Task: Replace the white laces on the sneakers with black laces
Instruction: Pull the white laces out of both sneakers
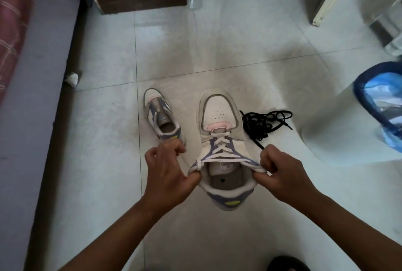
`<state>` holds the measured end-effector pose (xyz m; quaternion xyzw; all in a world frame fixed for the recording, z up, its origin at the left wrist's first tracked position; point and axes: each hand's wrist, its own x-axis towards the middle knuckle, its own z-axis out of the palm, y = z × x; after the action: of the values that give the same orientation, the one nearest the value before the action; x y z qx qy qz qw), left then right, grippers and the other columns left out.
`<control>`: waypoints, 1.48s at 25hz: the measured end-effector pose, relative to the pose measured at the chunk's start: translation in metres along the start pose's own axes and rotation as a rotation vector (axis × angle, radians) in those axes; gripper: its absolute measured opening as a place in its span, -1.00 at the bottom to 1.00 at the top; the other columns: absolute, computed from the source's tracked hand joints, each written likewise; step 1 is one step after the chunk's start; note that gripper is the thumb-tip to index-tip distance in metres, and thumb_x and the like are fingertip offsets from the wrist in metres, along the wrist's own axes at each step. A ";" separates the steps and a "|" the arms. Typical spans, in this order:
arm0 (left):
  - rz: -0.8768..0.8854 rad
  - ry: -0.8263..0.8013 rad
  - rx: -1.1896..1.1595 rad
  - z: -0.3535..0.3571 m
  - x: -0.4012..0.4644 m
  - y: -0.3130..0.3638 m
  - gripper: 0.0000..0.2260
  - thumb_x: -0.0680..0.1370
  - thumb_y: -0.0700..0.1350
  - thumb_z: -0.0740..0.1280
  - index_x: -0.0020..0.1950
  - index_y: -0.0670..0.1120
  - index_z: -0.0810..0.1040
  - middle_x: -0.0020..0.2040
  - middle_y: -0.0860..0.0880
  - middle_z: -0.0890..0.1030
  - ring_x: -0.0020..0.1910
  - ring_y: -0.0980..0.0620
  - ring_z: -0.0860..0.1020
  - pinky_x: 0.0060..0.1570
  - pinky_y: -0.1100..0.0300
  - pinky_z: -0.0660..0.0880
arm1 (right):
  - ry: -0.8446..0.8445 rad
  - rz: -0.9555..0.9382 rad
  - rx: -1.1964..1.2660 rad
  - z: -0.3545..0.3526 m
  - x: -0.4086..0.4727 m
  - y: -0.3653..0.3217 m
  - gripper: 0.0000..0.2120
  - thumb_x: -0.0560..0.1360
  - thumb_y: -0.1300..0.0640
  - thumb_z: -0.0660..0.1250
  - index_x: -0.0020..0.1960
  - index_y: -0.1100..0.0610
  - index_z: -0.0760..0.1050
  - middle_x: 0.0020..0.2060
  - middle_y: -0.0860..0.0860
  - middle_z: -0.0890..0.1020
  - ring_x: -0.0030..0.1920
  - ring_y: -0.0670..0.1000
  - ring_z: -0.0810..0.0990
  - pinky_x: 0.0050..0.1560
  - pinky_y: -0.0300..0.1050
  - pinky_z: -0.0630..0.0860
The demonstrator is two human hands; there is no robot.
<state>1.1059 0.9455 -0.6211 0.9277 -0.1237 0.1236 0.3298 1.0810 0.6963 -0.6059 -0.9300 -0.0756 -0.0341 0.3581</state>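
While both hands (167, 172) (282, 175) pinch sneaker (219, 118) collar, black laces (264, 121) lie beside.

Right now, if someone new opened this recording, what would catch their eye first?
First, the white sneaker at centre, held up by both hands: the left hand and right hand each grip a side of its collar, white laces still threaded. Next, the tangle of black laces on the tiled floor just right of it, and the second sneaker lying to the left.
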 end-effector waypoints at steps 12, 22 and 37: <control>-0.335 -0.581 0.362 0.117 -0.042 -0.004 -0.68 0.56 0.02 0.16 0.27 -0.07 0.32 0.20 -0.06 0.46 0.17 -0.08 0.46 0.11 0.02 0.32 | -0.424 0.329 -0.457 0.125 -0.010 0.019 -0.33 0.55 -0.01 0.16 0.51 0.19 -0.08 0.34 0.11 0.34 0.27 0.13 0.39 0.14 0.02 0.40; -0.440 -0.269 0.232 0.139 -0.014 0.004 -0.66 0.55 -0.11 0.21 0.30 -0.18 0.43 0.05 -0.15 0.62 0.05 -0.17 0.57 0.08 0.04 0.31 | -0.286 0.448 -0.198 0.127 0.021 0.032 -0.50 0.57 0.12 0.14 0.45 0.22 0.09 0.15 0.21 0.55 0.10 0.20 0.56 -0.02 -0.02 0.45; -0.430 -0.503 -0.117 0.124 -0.023 -0.008 -0.66 0.52 0.01 0.30 0.29 0.06 0.41 0.19 0.04 0.55 0.15 0.00 0.52 0.04 0.18 0.41 | -0.408 0.312 0.007 0.098 0.003 0.052 -0.68 0.50 0.16 0.27 0.22 0.11 0.30 0.06 0.10 0.52 0.04 0.13 0.52 -0.06 -0.11 0.40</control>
<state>1.1046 0.8751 -0.7260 0.9134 -0.0093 -0.1892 0.3602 1.0930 0.7243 -0.7125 -0.9168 -0.0021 0.2100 0.3396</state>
